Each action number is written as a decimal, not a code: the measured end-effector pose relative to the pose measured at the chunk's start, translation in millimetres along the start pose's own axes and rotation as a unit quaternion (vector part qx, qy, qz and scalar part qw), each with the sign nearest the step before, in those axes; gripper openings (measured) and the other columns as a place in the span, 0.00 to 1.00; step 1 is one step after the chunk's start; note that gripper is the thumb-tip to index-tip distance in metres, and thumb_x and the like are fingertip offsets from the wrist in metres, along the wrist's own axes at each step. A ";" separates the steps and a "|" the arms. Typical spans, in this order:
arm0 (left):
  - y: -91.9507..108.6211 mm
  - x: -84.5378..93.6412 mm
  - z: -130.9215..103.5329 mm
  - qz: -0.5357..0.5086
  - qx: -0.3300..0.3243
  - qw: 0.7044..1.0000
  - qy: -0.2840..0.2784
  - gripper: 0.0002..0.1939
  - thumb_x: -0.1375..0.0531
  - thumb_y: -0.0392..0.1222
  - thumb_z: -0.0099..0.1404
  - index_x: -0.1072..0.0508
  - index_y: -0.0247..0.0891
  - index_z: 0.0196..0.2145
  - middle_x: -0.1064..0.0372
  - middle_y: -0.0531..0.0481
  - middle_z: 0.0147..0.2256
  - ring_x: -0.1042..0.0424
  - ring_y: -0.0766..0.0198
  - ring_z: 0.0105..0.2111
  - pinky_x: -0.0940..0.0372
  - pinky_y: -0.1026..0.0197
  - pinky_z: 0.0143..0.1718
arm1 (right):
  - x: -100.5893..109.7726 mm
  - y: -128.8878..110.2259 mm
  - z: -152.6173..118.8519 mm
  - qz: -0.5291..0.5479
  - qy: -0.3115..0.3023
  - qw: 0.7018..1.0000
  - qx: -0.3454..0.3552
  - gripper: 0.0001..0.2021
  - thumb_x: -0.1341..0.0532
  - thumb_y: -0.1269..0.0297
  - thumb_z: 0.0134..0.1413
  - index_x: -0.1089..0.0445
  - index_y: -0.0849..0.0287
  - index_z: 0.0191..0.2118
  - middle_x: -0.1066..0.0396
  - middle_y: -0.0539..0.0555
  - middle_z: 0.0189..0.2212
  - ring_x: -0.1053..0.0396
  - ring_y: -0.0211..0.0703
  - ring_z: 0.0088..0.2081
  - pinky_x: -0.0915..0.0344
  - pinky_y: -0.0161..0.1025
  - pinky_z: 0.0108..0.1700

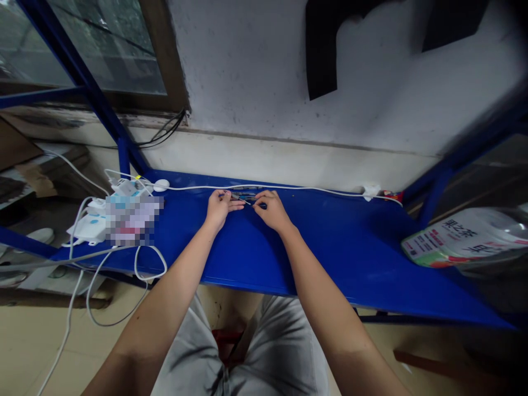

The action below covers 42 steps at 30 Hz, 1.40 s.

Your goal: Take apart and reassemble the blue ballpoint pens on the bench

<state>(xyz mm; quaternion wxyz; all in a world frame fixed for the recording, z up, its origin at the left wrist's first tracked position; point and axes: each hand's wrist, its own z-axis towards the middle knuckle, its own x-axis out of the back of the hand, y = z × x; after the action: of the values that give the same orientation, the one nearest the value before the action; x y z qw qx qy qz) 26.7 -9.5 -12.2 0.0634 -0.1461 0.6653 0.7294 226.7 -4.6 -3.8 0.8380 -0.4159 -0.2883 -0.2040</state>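
Note:
My left hand [219, 209] is over the blue shelf board [247, 253], closed around a slim pen-like piece [236, 197] whose thin light tip points right. Close beside it, my right hand [272, 210] has thumb and forefinger pinched together. Something small and dark shows at those fingertips, too small to name. Just behind both hands, several thin pen-like sticks [247, 188] lie on the board near the wall, partly hidden by the fingers.
A white cable [289, 187] runs along the board's back edge to a white plug [372, 191]. White power strips [93, 223] and looping cords are at the left. At the right lies a large labelled drink bottle [466, 234]. Blue frame posts [437, 198] flank the board.

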 end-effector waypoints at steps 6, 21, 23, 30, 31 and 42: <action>-0.5 -6.6 -4.3 0.004 0.006 1.000 -0.027 0.18 0.36 0.51 0.72 0.41 0.40 0.41 0.25 0.49 0.32 0.16 0.52 0.32 0.20 0.50 0.36 | -1.6 0.2 0.7 -0.003 -0.003 1.000 0.002 0.07 0.34 0.72 0.59 0.23 0.55 0.30 0.24 0.57 0.46 0.32 0.53 0.51 0.35 0.54 0.60; -2.9 -9.2 -5.0 -0.015 -0.014 0.999 -0.036 0.20 0.33 0.53 0.68 0.40 0.42 0.42 0.26 0.55 0.29 0.17 0.58 0.29 0.20 0.54 0.33 | -12.7 -5.8 1.6 -0.012 0.021 1.000 0.009 0.07 0.34 0.72 0.61 0.22 0.57 0.32 0.23 0.57 0.42 0.31 0.51 0.47 0.34 0.50 0.55; -3.6 -9.6 -4.9 -0.019 -0.016 0.999 -0.037 0.20 0.32 0.52 0.67 0.39 0.42 0.42 0.26 0.55 0.29 0.17 0.58 0.28 0.20 0.54 0.32 | -14.8 -6.0 1.7 -0.011 0.029 0.999 0.010 0.07 0.34 0.72 0.61 0.22 0.58 0.32 0.22 0.58 0.42 0.31 0.50 0.46 0.35 0.49 0.54; -3.1 -6.5 0.0 -0.018 -0.034 0.998 0.040 0.16 0.36 0.47 0.71 0.42 0.43 0.41 0.28 0.57 0.26 0.18 0.57 0.27 0.22 0.58 0.28 | -6.0 6.7 4.3 -0.013 0.064 0.998 -0.024 0.08 0.39 0.70 0.66 0.21 0.59 0.38 0.23 0.60 0.42 0.30 0.53 0.46 0.35 0.50 0.54; -2.6 -5.1 1.3 -0.014 -0.034 0.997 0.063 0.15 0.37 0.46 0.72 0.42 0.43 0.41 0.29 0.58 0.26 0.18 0.57 0.27 0.23 0.59 0.27 | -2.7 10.8 4.3 -0.024 0.067 0.997 -0.038 0.10 0.41 0.73 0.65 0.21 0.59 0.39 0.23 0.60 0.42 0.30 0.53 0.47 0.35 0.50 0.54; -2.3 9.9 10.4 0.049 -0.084 0.972 0.213 0.09 0.43 0.41 0.75 0.44 0.44 0.40 0.33 0.60 0.25 0.20 0.62 0.23 0.30 0.67 0.21 | 0.3 25.0 -2.5 -0.095 -0.017 0.991 -0.095 0.10 0.36 0.76 0.54 0.18 0.58 0.38 0.24 0.61 0.45 0.34 0.54 0.48 0.37 0.51 0.55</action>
<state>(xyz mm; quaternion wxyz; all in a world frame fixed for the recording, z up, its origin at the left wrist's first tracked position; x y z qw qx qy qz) 16.7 -0.1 -16.6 -0.1279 -0.2701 0.6061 0.7371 242.3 7.6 -19.3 0.7667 -0.4675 -0.3200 -0.3020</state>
